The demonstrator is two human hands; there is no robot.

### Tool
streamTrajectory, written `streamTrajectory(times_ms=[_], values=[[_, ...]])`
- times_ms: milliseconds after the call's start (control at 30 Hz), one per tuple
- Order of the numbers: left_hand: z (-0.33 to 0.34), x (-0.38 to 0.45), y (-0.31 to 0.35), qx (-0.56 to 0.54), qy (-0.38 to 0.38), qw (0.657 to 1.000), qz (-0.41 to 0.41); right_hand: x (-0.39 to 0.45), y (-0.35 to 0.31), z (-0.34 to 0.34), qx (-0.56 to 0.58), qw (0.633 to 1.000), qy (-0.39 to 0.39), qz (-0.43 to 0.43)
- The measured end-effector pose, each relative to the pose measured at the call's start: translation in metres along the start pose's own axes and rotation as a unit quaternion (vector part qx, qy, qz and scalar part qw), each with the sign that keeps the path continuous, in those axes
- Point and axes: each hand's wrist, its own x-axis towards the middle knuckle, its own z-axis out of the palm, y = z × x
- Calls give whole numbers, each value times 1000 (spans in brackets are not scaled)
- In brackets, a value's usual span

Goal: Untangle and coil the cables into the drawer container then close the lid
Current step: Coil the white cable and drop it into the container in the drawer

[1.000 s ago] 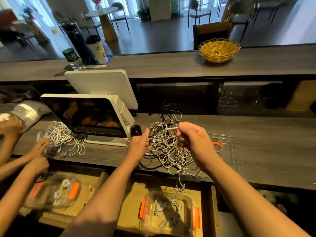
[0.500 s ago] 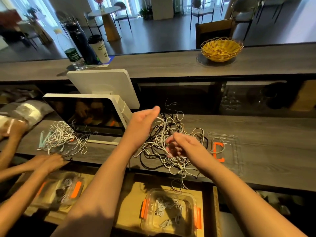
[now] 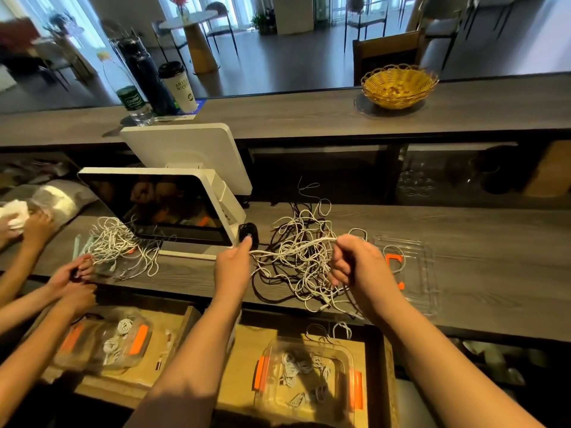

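A tangle of white and black cables (image 3: 301, 261) lies on the dark wooden counter (image 3: 482, 242). My left hand (image 3: 233, 265) pinches one white cable at the tangle's left side. My right hand (image 3: 355, 267) grips the same strand at the right, so it runs taut between them above the heap. Below, in an open drawer (image 3: 241, 375), sits a clear container (image 3: 343, 359) with orange clips, holding a few coiled white cables. Its clear lid (image 3: 417, 273) with orange clips lies on the counter to the right of my right hand.
A white point-of-sale screen (image 3: 160, 208) stands left of the tangle. Another person's hands (image 3: 74, 276) work on a second white cable heap (image 3: 117, 245) above a second container (image 3: 105, 338). A yellow basket (image 3: 398, 86), a cup and bottles stand on the upper ledge.
My left hand came down from above the heap and pulled left, and my right hand rose and moved right, stretching one white cable straight between them.
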Motion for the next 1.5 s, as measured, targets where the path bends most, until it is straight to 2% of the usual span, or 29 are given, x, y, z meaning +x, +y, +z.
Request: streamTrajectory(times_ms=[67,133,267,367,467,533,633,700,767,900,1000,1133,1233,1400,1500], values=[[-7,0,-6,-65,-3,998,-18,0,7,-11,-41,998,40,6],[-8,-6,-6,-66,-24,998,4,-1,16,-20,-103,993,45,34],[2,-30,2,69,-91,987,110,-3,29,-20,-224,969,-18,100],[11,-44,1,133,-164,965,155,-9,32,-5,-274,954,-96,78],[21,-53,-6,125,-216,958,143,-15,30,10,-274,952,-134,34],[23,-56,-5,108,-189,967,135,-17,28,12,-227,965,-126,50],[18,-54,-8,85,-131,984,89,-18,26,6,-189,979,-50,54],[9,-46,-14,5,-98,995,13,-19,24,1,-159,986,-1,45],[1,-42,-16,-75,-97,992,-30,-21,23,-4,-168,985,16,35],[0,-42,-14,-112,-154,982,7,-23,29,-3,-221,974,-16,55],[4,-42,-10,-123,-206,971,13,-24,34,6,-237,967,-67,61],[6,-41,-4,-137,-259,956,34,-21,39,17,-232,967,-86,54],[1,-42,-3,-188,-302,934,22,-16,44,25,-219,971,-84,55],[-6,-31,-4,-209,-386,898,-28,-12,43,41,-206,974,-69,56],[-6,-24,-2,-227,-395,888,-54,-9,45,44,-232,969,-69,49]])
